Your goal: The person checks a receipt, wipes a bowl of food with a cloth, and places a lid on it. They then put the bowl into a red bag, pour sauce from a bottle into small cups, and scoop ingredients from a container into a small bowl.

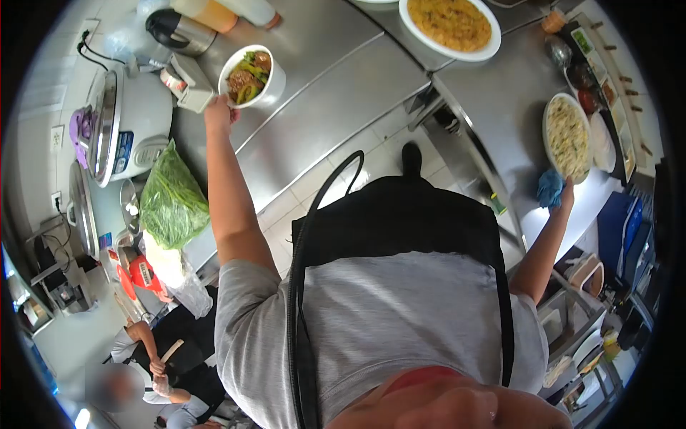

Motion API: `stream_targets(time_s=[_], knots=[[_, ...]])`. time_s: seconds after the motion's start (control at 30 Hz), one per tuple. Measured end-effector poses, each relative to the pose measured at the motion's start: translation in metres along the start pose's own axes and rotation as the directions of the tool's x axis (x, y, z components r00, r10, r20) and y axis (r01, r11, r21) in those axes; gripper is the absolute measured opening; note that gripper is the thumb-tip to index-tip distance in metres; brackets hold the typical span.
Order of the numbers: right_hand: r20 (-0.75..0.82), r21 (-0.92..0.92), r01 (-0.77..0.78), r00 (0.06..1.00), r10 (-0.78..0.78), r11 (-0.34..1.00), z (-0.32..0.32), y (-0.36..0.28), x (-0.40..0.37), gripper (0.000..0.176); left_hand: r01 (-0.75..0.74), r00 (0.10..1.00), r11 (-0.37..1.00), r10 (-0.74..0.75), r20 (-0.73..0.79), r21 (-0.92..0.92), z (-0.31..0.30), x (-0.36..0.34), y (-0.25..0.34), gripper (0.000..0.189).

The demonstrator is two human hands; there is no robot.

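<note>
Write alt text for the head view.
A person's left hand grips a white round bowl of meat and vegetables over a steel counter; the right hand holds a blue cloth beside a white oval plate of noodles.

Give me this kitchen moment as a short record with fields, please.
place: kitchen with steel counters
left hand: grips a white bowl of meat and vegetables at its rim
right hand: holds a blue cloth next to the noodle plate
nearby: rice cooker, bag of greens, plate of yellow rice
others: another person at lower left
</note>
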State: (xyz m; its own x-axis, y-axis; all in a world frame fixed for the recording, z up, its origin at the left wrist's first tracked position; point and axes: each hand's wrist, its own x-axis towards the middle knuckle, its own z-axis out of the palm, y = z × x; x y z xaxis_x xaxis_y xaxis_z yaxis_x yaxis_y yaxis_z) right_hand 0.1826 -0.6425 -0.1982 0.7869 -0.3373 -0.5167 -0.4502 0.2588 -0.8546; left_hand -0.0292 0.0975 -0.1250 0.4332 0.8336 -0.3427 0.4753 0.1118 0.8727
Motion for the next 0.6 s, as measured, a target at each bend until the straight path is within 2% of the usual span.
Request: stream_targets(time_s=[0.03, 0.07, 0.1, 0.13, 0.17, 0.2, 0.23, 0.27, 0.3, 0.33, 0.43, 0.47, 0.5, 0.57, 0.6], knots=[[0.013, -0.030, -0.010, 1.000, 0.010, 1.000, 0.005, -0.004, -0.017, 0.035, -0.004, 1.000, 1.000, 0.003, -0.026, -0.028, -0.006, -0.004, -0.001, 0.024], [-0.083, -0.177, 0.172, 0.979, -0.188, 0.969, 0.000, 0.001, -0.019, 0.037, -0.003, 1.000, 0.996, 0.001, -0.018, -0.084, -0.011, -0.006, -0.005, 0.026], [-0.134, -0.331, 0.330, 0.911, -0.390, 0.884, 0.001, 0.006, -0.019, 0.039, -0.003, 1.000, 0.990, 0.001, -0.019, -0.143, -0.017, -0.007, -0.010, 0.028], [-0.095, -0.536, 0.441, 0.815, -0.571, 0.719, 0.009, 0.003, -0.038, 0.042, -0.008, 1.000, 0.979, 0.003, -0.022, -0.202, -0.025, -0.017, -0.013, 0.031], [-0.008, -0.703, 0.510, 0.691, -0.723, 0.495, 0.017, 0.002, -0.055, 0.046, -0.018, 1.000, 0.980, 0.017, -0.006, -0.197, -0.033, -0.029, -0.016, 0.032], [0.065, -0.790, 0.430, 0.768, -0.637, 0.438, 0.003, 0.005, -0.033, 0.051, -0.028, 0.999, 0.981, 0.031, 0.011, -0.192, -0.037, -0.045, -0.014, 0.034], [0.120, -0.888, 0.381, 0.732, -0.670, 0.258, 0.012, 0.015, -0.045, 0.052, -0.038, 0.999, 0.981, 0.045, 0.030, -0.189, -0.045, -0.058, -0.013, 0.036], [0.184, -0.947, 0.315, 0.695, -0.695, 0.064, 0.022, 0.026, -0.059, 0.053, -0.034, 0.984, 0.986, 0.062, 0.166, -0.166, -0.059, -0.071, -0.017, 0.036], [0.257, -0.963, 0.232, 0.656, -0.710, -0.135, 0.031, 0.031, -0.072, 0.054, -0.033, 0.951, 0.989, 0.076, 0.299, -0.148, -0.074, -0.086, -0.022, 0.037], [0.266, -0.964, 0.186, 0.635, -0.725, -0.191, 0.038, 0.034, -0.080, 0.058, -0.036, 0.901, 0.990, 0.090, 0.424, -0.135, -0.090, -0.099, -0.029, 0.038], [0.246, -0.940, 0.317, 0.386, -0.889, -0.123, 0.064, 0.033, -0.122, 0.057, -0.022, 0.698, 0.999, -0.015, 0.716, 0.041, -0.133, -0.142, -0.054, 0.035], [0.363, -0.872, 0.438, 0.285, -0.887, -0.216, 0.067, 0.033, -0.121, 0.050, -0.027, 0.629, 0.992, -0.081, 0.774, 0.125, -0.140, -0.158, -0.066, 0.035], [0.453, -0.786, 0.561, 0.238, -0.859, -0.259, 0.076, 0.037, -0.125, 0.046, -0.041, 0.553, 0.977, -0.151, 0.819, 0.208, -0.141, -0.171, -0.080, 0.034], [0.608, -0.559, 0.762, 0.108, -0.787, -0.327, 0.105, 0.048, -0.141, 0.038, 0.099, 0.491, 0.930, -0.354, 0.796, 0.353, -0.140, -0.177, -0.138, 0.037], [0.662, -0.487, 0.837, 0.167, -0.731, -0.249, 0.120, 0.052, -0.158, 0.034, -0.020, 0.553, 0.871, -0.399, 0.731, 0.490, -0.138, -0.181, -0.160, 0.040]])
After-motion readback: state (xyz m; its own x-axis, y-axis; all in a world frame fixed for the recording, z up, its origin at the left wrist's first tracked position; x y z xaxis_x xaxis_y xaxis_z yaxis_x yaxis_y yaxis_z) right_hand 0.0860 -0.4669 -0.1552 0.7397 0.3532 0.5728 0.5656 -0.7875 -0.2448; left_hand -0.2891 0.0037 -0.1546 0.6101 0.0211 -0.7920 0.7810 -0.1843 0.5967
